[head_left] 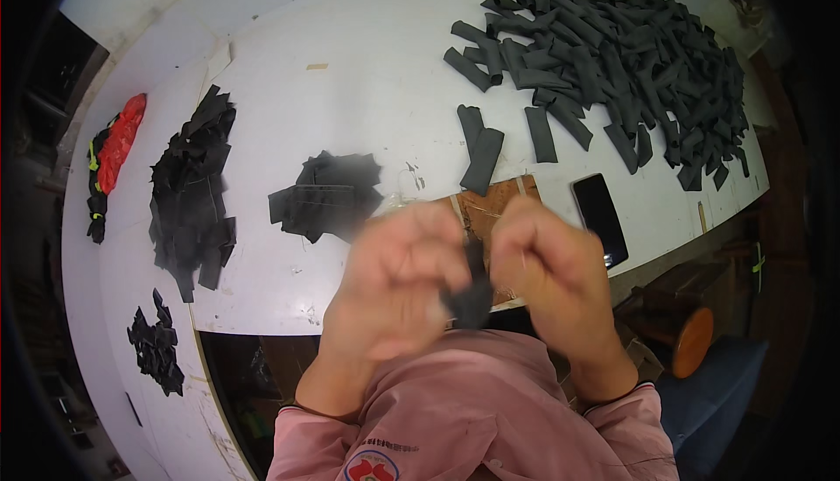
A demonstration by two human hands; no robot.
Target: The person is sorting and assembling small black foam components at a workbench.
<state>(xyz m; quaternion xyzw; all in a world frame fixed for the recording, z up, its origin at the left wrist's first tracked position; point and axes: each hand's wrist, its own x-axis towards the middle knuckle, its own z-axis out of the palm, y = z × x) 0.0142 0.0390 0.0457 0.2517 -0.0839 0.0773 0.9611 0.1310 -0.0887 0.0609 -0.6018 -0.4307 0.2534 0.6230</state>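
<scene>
Both hands are raised close together in front of my chest, at the table's near edge. My left hand (398, 280) is curled, its fingers closed on a piece of black fabric (474, 297) that hangs between the hands; motion smears its outline. My right hand (551, 271) sits just to the right with fingers bent into a pinch, and whatever is in its fingertips is too blurred to make out. Behind the hands lies a brown taped board (499, 205). Left of it is a stack of flat black fabric pieces (328, 196).
A large heap of dark grey fabric tubes (604, 52) covers the far right of the white table (367, 70). A black phone (600, 218) lies near the right edge. More black fabric piles (192, 192) and a red bundle (122, 144) lie left. An orange round stool (691, 341) stands right.
</scene>
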